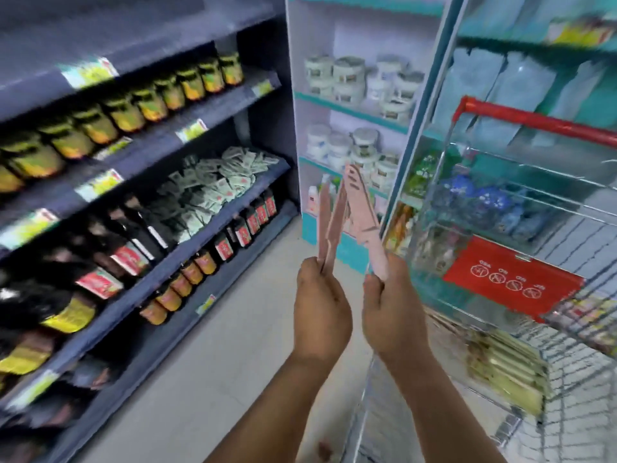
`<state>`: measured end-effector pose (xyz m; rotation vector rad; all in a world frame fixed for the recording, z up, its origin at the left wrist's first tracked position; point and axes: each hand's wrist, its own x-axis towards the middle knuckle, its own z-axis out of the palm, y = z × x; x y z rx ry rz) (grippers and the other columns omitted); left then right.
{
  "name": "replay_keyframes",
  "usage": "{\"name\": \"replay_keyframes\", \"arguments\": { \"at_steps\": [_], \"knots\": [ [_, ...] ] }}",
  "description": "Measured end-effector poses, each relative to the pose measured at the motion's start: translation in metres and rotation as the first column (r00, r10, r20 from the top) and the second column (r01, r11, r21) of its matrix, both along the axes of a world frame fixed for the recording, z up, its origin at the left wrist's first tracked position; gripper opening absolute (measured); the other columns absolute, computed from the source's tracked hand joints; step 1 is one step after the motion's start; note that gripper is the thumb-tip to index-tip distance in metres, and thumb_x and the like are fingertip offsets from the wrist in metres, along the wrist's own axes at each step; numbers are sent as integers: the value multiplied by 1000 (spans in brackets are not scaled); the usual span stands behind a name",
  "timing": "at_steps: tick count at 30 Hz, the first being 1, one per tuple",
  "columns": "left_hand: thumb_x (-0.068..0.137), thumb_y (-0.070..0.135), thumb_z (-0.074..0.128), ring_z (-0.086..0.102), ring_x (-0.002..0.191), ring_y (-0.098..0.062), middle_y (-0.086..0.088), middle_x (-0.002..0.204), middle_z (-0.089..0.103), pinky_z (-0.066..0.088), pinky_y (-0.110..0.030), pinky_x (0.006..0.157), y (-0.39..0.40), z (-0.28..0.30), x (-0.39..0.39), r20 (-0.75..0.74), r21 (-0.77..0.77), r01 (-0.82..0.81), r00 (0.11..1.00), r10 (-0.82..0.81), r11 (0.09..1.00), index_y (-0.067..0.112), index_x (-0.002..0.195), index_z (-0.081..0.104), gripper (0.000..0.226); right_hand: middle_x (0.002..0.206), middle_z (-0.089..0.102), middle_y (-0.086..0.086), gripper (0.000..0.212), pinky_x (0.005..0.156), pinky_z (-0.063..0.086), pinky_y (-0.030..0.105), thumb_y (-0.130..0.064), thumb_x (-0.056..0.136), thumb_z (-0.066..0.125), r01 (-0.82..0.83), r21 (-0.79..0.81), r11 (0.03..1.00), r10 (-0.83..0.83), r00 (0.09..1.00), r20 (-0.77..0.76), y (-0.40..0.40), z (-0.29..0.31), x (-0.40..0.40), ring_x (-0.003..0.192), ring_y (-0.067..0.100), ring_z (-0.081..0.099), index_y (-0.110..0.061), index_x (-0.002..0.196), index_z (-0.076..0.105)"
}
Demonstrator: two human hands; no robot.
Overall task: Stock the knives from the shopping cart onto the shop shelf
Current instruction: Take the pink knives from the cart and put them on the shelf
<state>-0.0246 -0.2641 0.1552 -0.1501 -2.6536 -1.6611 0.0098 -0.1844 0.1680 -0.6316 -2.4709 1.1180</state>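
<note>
My left hand [322, 305] and right hand [392, 307] each grip pink knives [362, 208] by their lower ends, blades pointing up and away. The dark shop shelf [213, 235] lies left, nearer my left hand; the shopping cart [534, 121] stands right.

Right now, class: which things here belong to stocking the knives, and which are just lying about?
Job:
left hand and right hand, each holding pink knives
cart

Lying about:
jars
sachets
bottles
tubs
</note>
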Motion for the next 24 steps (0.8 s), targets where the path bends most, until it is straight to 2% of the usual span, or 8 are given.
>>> {"name": "replay_keyframes", "arguments": {
  "at_steps": [3,7,10,12,15,19,22,24],
  "knots": [
    [98,8,36,39,61,-8,2,73,42,27,-20,52,-69,25,-19,-74,17,-35,997,36,999,25,77,32,28,98,56,8,31,66,28,27,-14,96,43,-40,20,999,40,999,-9,-66,23,-20,96,33,55,-10,127,44],
    [100,12,37,39,60,-7,4,71,41,31,-15,51,-163,49,-41,-128,42,-93,987,97,995,21,80,34,22,118,55,10,37,72,29,26,-17,98,42,-67,0,998,67,998,-16,-160,46,-46,109,30,52,-13,135,39],
    [101,17,35,43,63,-17,-3,73,46,27,-25,51,-230,62,-52,-179,22,-145,973,147,989,25,77,34,26,121,52,12,39,80,35,30,-14,97,42,-131,-24,991,130,990,-55,-227,59,-61,112,30,50,-10,135,39],
    [101,19,35,44,63,-16,-1,73,48,23,-27,52,-272,70,-59,-197,22,-198,960,199,980,27,75,34,27,130,49,10,46,83,35,29,-13,97,42,-194,-27,981,191,977,-91,-267,67,-70,116,29,49,-14,141,34],
    [101,23,34,48,64,-19,-2,74,51,36,-33,56,-325,83,-68,-209,60,-257,942,264,965,20,82,40,20,146,39,3,57,89,37,28,-12,97,41,-292,-41,955,284,949,-134,-319,82,-86,123,25,46,-23,148,21],
    [100,19,33,47,64,-18,-1,77,51,27,-26,50,-384,106,-83,-284,35,-348,895,344,937,18,88,41,14,140,44,9,57,85,33,25,-9,95,40,-423,-21,906,412,893,-182,-370,99,-114,120,27,47,-24,148,24],
    [100,18,32,48,63,-16,3,77,51,30,-22,47,-420,125,-98,-351,38,-402,852,388,915,18,93,40,11,140,42,6,57,82,30,18,-8,96,40,-502,4,865,489,842,-227,-404,112,-136,123,24,44,-22,148,25],
    [99,17,33,49,69,-17,6,85,53,30,-23,50,-442,136,-110,-387,45,-428,826,410,903,18,101,41,8,138,43,5,55,78,27,13,-10,96,40,-547,20,837,533,806,-256,-423,120,-152,121,23,45,-24,148,25]
  ]
}}
